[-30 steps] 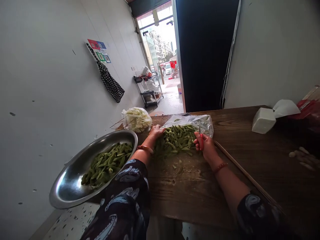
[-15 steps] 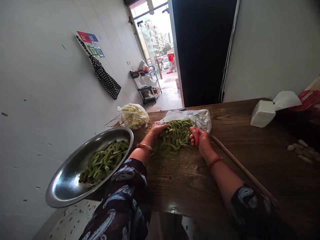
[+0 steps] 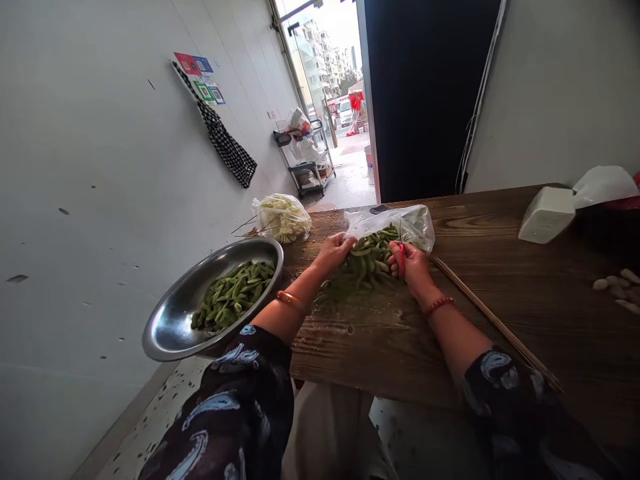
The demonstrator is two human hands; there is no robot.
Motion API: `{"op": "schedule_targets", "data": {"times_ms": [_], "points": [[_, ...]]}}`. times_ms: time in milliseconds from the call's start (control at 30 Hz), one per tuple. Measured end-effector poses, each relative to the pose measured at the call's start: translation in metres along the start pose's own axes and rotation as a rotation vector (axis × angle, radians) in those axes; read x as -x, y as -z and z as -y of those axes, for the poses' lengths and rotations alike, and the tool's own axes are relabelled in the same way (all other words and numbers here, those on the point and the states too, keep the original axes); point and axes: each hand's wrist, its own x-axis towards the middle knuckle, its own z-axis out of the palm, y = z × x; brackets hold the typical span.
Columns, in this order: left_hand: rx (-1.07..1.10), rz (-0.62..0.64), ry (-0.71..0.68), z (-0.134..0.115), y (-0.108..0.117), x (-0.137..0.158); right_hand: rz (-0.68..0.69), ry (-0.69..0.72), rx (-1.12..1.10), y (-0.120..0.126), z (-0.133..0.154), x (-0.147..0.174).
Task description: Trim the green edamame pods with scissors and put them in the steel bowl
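Note:
My right hand [image 3: 413, 265] is closed around red-handled scissors [image 3: 401, 257], their blades pointing up and away over a clear plastic bag [image 3: 420, 227]. Green edamame pods [image 3: 370, 260] spread from the bag's mouth onto the wooden table [image 3: 370, 353]. At the left side of the heap, my left hand [image 3: 336, 253] has its fingers drawn together by the bag's edge; what they grip is hidden. More edamame pods [image 3: 233, 297] lie in a wide steel basin [image 3: 173, 340], left of my left forearm.
Behind the basin sits a bag of cauliflower [image 3: 284, 219] with thin sticks poking out beside it. Long wooden skewers [image 3: 495, 323] lie right of my right hand. Farther right are a white tissue pack [image 3: 547, 215] and some peanuts [image 3: 620, 285]. A cart [image 3: 305, 157] stands by the doorway.
The whole view has shifted, so things appear farther right. My left hand has drawn its fingers together at the pods' left edge. The scissors remain in my right hand.

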Motion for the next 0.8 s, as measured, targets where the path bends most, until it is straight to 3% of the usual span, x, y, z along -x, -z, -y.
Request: {"op": "schedule_targets", "data": {"times_ms": [133, 233, 333, 433, 600, 700, 800], "points": [[-0.229, -0.134, -0.008, 0.019, 0.026, 0.001, 0.003, 0.013, 0.032, 0.000, -0.001, 0.001], [-0.278, -0.236, -0.018, 0.029, 0.042, 0.009, 0.001, 0.024, 0.049, 0.000, -0.002, 0.001], [-0.419, -0.270, -0.131, 0.033, 0.052, 0.031, 0.000, 0.029, 0.056, 0.000, -0.002, 0.002], [-0.612, -0.193, -0.222, 0.040, 0.059, 0.068, -0.003, 0.029, 0.058, 0.001, -0.002, 0.002], [-0.793, 0.102, -0.049, 0.063, 0.057, 0.126, -0.004, 0.024, 0.064, 0.002, -0.004, 0.001], [-0.838, 0.187, -0.039, 0.077, 0.047, 0.129, 0.007, 0.028, 0.075, 0.002, -0.004, 0.001], [-0.868, 0.187, -0.049, 0.085, 0.036, 0.105, 0.023, 0.032, 0.083, 0.002, -0.004, 0.003]]}}
